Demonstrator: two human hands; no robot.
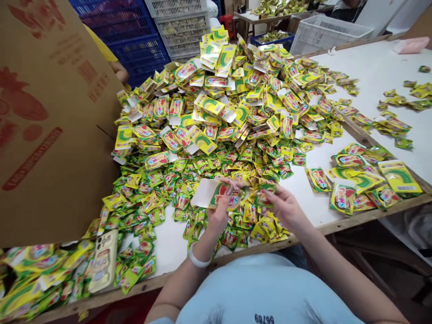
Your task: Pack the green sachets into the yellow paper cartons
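Observation:
My left hand [221, 209] grips a small candy box [216, 194] with a watermelon print, thumb on its front and fingers behind. The box's white flap sticks out to the left. Just right of it, my right hand [285, 207] pinches a green candy packet [265, 195] near the box's right end; whether the two touch I cannot tell. Beneath both hands lie loose green packets [231, 238] and yellow packets [270, 227]. Beyond them rises a large heap of yellow candy boxes [216, 105], many with flaps standing out.
A tall cardboard carton [60, 180] stands at the left, with a phone [104, 261] near its foot. Several closed boxes [364, 180] lie at the right by a wooden strip [357, 130]. Blue crates [141, 56] and a white crate [330, 33] stand behind. A person's arm [119, 71] shows past the carton.

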